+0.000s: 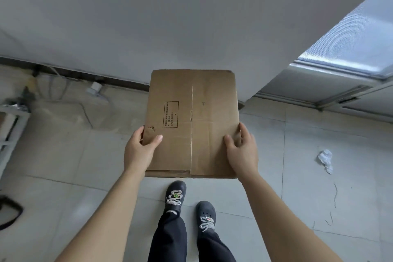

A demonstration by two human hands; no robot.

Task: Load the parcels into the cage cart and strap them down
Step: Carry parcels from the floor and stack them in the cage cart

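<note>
A brown cardboard parcel (192,121) with a printed black box on its top is held out in front of me above the tiled floor. My left hand (140,149) grips its near left edge, thumb on top and fingers underneath. On the near right edge my right hand (241,151) grips the same way, thumb lying on the top face. The parcel is level, its centre seam running away from me. No cage cart or strap is in view.
A white wall (191,17) rises just beyond the parcel. A window with a sill (340,66) is at the right. Cables and a plug (94,88) lie along the baseboard at left, beside a metal frame (10,132). Crumpled paper (325,159) lies on the floor at right.
</note>
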